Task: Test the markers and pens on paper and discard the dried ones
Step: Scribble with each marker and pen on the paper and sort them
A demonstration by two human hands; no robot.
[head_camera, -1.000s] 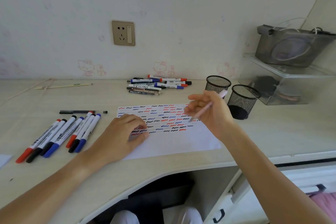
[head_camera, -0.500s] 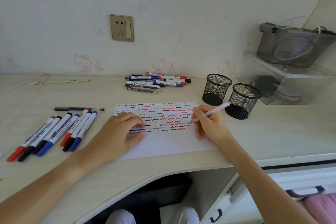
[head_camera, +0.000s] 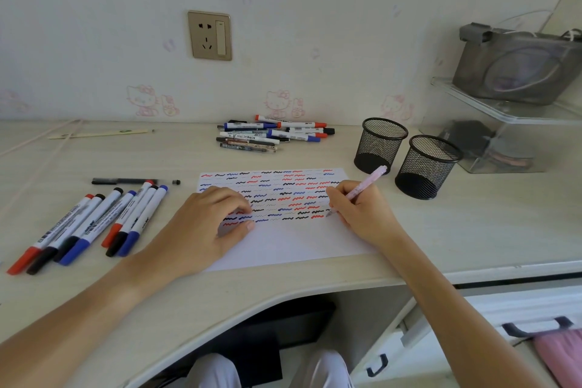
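Note:
A white sheet of paper (head_camera: 293, 242) lies on the desk, its upper half covered with rows of red, blue and black squiggles. My right hand (head_camera: 362, 214) grips a pink pen (head_camera: 367, 184) in a writing hold, tip touching the paper at the right end of the lowest squiggle row. My left hand (head_camera: 204, 227) rests on the paper's left part, fingers curled, holding it down. Several capped markers (head_camera: 94, 224) lie in a row to the left. A pile of markers and pens (head_camera: 271, 134) sits near the wall.
Two black mesh pen cups (head_camera: 381, 145) (head_camera: 425, 167) stand right of the paper. A thin black pen (head_camera: 126, 181) lies above the marker row. A clear shelf with a grey pouch (head_camera: 516, 69) is at the far right. Drawers sit under the desk at right.
My right hand came down from above the paper and set the pink pen's tip on the sheet, then shifted slightly down the page. The left hand stayed on the paper.

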